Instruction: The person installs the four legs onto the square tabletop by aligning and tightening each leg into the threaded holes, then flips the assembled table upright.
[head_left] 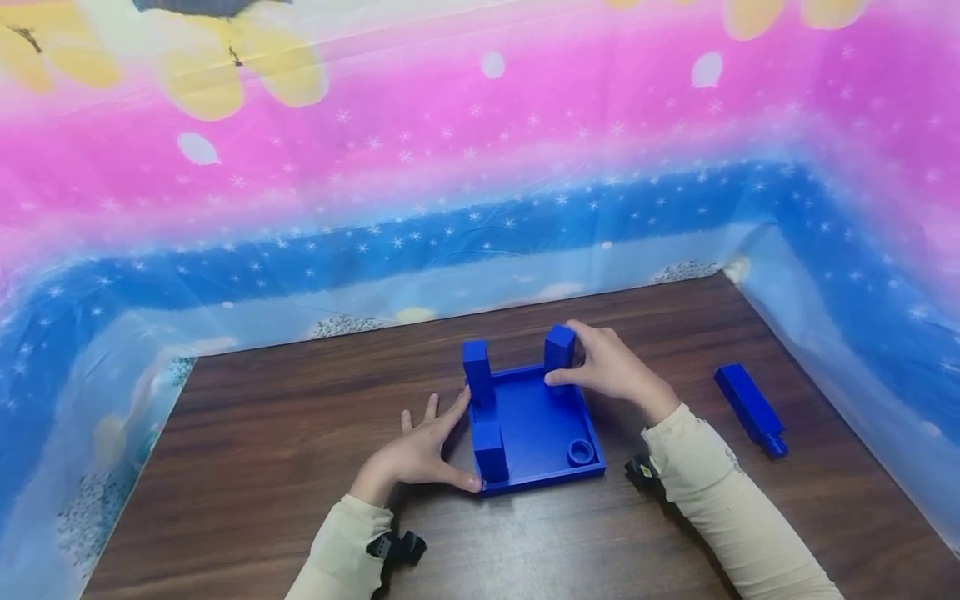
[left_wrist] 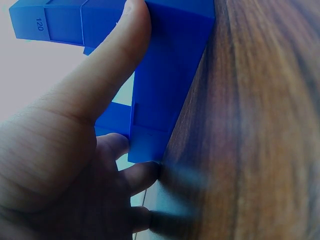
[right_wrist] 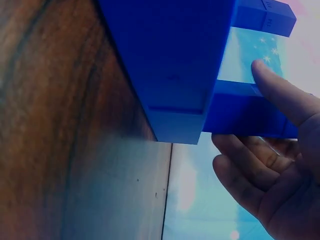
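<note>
A blue square panel (head_left: 536, 425) with a raised rim lies on the table, like a small tabletop turned upside down. Blue square legs stand upright at three corners: a far-left leg (head_left: 477, 371), a near-left leg (head_left: 490, 454) and a far-right leg (head_left: 558, 348). At the near-right corner is a round socket (head_left: 581, 452). My left hand (head_left: 420, 450) rests against the panel's left side, fingers spread, thumb at the near corner. My right hand (head_left: 611, 367) grips the far-right leg between thumb and fingers; the right wrist view shows the fingers beneath this leg (right_wrist: 240, 110).
A loose blue leg (head_left: 752, 408) with a narrower round end lies to the right on the brown wooden table (head_left: 300, 433). A patterned pink and blue cloth (head_left: 420, 192) hangs around the table's back and sides.
</note>
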